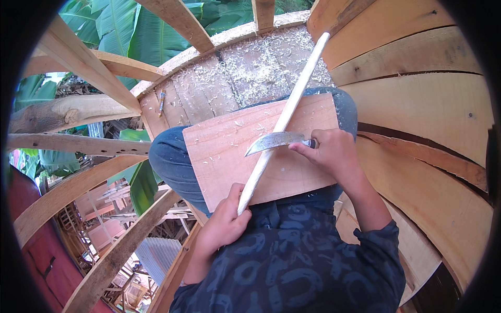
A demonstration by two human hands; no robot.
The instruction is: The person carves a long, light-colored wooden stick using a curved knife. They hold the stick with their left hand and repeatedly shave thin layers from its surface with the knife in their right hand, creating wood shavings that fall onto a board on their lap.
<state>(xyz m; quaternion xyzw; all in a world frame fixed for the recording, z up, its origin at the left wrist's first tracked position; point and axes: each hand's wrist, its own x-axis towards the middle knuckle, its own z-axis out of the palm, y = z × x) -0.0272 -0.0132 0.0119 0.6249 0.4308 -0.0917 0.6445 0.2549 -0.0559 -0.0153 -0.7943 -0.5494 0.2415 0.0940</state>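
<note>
On my feed the right hand [336, 151] is clenched round the handle of a knife [276, 140], thumb laid along toward the blade, which points left and crosses over a pale, peeled stick [295, 99]; whether the edge bites into the wood I cannot tell. I see the left hand [227, 216] wrapped about the stick's near end, close to the wearer's waist, fingers closed on it. The stick slants from there up and rightward — over a flat pinkish board [224, 161] that lies across the lap, a few curled shavings scattered on it. Beneath the board I make out blue trousers [175, 156], both knees bent outward, and below them a dark patterned shirt [292, 266]. Farther off, pale shavings [255, 68] litter the plank floor [209, 99], thickest just beyond the board, and a small yellowish tube-shaped thing [161, 103] lies near its left edge. Broad wooden planks [417, 99] rise on my right; on my left, open beams [83, 68] frame large green leaves [115, 31] and — lower down — a corrugated sheet [162, 258].
</note>
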